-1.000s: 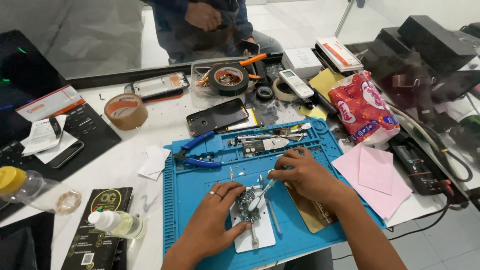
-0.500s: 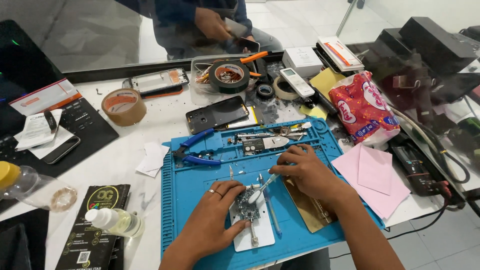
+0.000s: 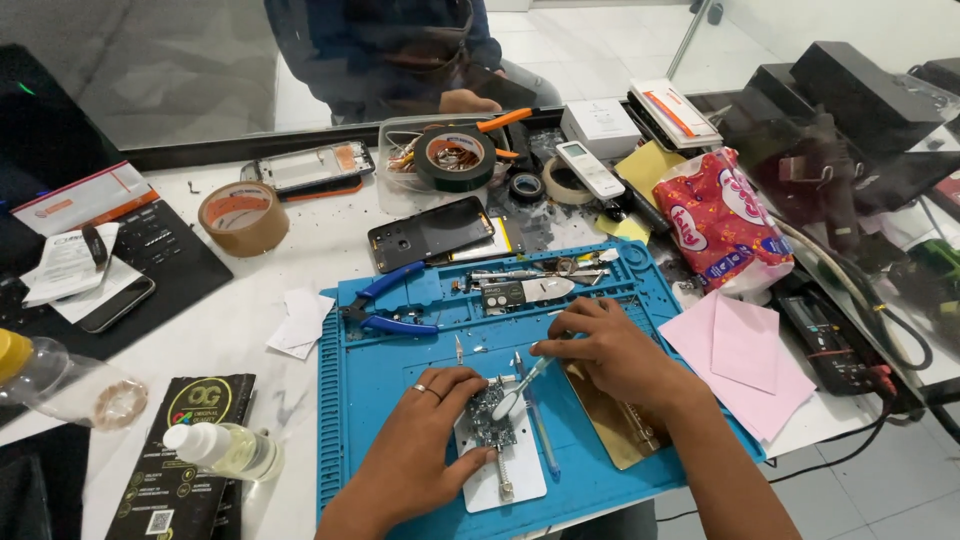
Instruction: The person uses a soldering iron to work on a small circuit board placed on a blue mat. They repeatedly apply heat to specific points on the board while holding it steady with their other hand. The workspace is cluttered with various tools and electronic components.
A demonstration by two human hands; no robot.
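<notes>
Left hand (image 3: pixel 425 440): palm down, fingers closed on the circuit board (image 3: pixel 492 415) at 6 o'clock of the blue mat (image 3: pixel 370 400). Advice, as judgement: keep board pinned flat, tool tip light and steady. Right hand (image 3: pixel 610 350): at 3 o'clock of board, fingers pinching tweezers (image 3: pixel 520 385), tips angled down onto it.

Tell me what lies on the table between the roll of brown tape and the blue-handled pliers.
In the head view, only bare white table separates the brown tape roll from the blue-handled pliers; white paper scraps lie just below that line.
</notes>
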